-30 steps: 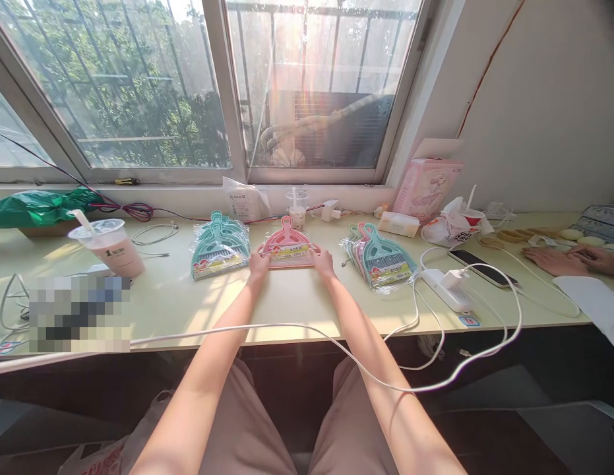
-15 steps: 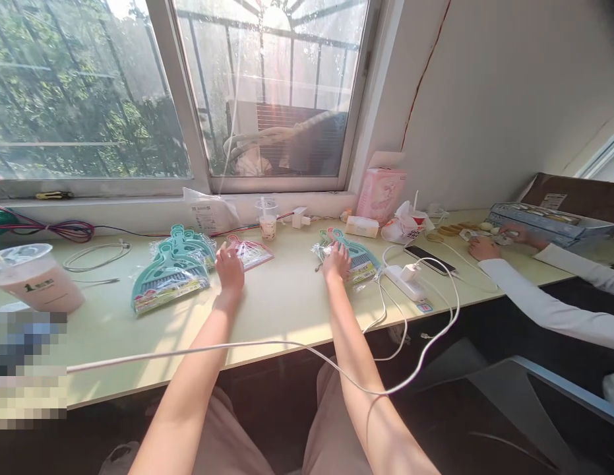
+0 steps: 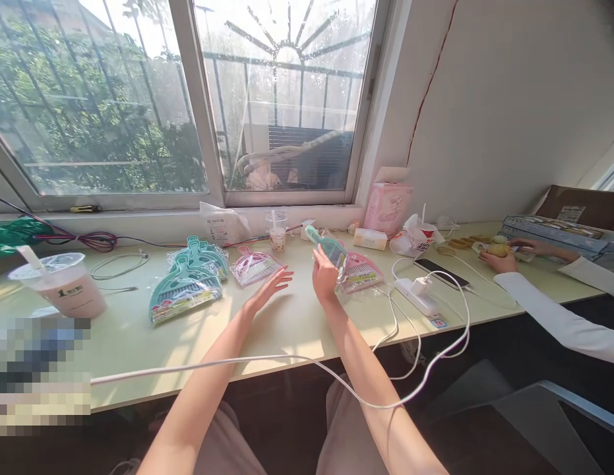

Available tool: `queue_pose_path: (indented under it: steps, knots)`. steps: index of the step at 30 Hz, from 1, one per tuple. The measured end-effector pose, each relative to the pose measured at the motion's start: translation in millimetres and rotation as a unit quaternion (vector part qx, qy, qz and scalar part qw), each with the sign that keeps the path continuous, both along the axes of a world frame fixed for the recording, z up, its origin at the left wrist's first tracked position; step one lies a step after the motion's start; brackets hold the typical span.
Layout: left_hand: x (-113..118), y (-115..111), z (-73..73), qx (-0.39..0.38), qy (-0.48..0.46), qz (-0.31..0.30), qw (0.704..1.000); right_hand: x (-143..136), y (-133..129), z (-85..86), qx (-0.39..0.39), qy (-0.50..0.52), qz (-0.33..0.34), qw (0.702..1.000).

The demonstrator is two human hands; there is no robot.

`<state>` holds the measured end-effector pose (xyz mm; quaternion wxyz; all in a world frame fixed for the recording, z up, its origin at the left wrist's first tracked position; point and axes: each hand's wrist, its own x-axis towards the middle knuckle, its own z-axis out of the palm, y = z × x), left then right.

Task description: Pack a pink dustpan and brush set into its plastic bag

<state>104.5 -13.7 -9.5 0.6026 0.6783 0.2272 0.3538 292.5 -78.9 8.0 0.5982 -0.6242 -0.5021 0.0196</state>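
My right hand (image 3: 326, 277) grips a teal dustpan-and-brush set (image 3: 332, 249) in clear wrap, its handle tipped up towards the window. Beneath and just right of it, a pink dustpan-and-brush set (image 3: 363, 272) lies on the table. My left hand (image 3: 270, 290) hovers over the tabletop with fingers stretched out and nothing in them. Just beyond it is a second pink set (image 3: 256, 266), lying flat. Further left, wrapped teal sets (image 3: 185, 290) overlap in a pile.
A white power strip (image 3: 416, 297) and phone (image 3: 442, 272) sit right of my hands. A white cable (image 3: 208, 364) crosses above my forearms. At left stands a large drink cup (image 3: 72, 290); a small cup (image 3: 277, 237) is near the sill. Another person's hands (image 3: 504, 260) work at far right.
My right hand has lifted the teal set off the table, uncovering the pink one under it. My left hand has left the other pink set and moved right, fingers extended.
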Motion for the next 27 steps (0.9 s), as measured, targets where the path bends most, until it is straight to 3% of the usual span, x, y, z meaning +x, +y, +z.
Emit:
queue_pose_path:
  steps: [2, 3, 5, 8, 12, 16, 20, 24, 27]
  knots:
    - [5, -7, 1.2, -0.051, -0.045, -0.066, 0.995, -21, 2, -6.4, 0.013, -0.078, 0.112, 0.991]
    - [7, -9, 1.6, -0.063, -0.057, -0.064, 0.994, -31, 4, -10.4, 0.013, -0.117, 0.169, 0.978]
    - [7, -10, 1.9, -0.081, -0.062, -0.004, 0.995, -49, 8, -18.3, 0.006, -0.179, 0.260, 0.949]
    - [-1, -4, 2.4, -0.093, -0.054, 0.110, 0.988, -66, 13, -25.7, 0.016, -0.201, 0.315, 0.927]
    - [-13, 4, 2.4, -0.063, -0.059, 0.142, 0.986, -73, 11, -25.9, 0.052, -0.155, 0.280, 0.946]
    - [-11, 9, 2.2, -0.100, -0.060, 0.134, 0.984, -60, 14, -21.7, 0.088, -0.041, 0.115, 0.989]
    - [-9, 16, 4.3, -0.159, -0.037, 0.182, 0.970, -36, 24, -18.2, 0.012, 0.097, 0.016, 0.995]
    - [-15, 21, 7.7, -0.167, -0.031, 0.199, 0.965, -23, 30, -17.8, -0.090, 0.238, 0.057, 0.965]
    - [-21, 22, 9.5, -0.156, -0.046, 0.182, 0.970, -22, 33, -19.4, -0.095, 0.317, 0.117, 0.936]
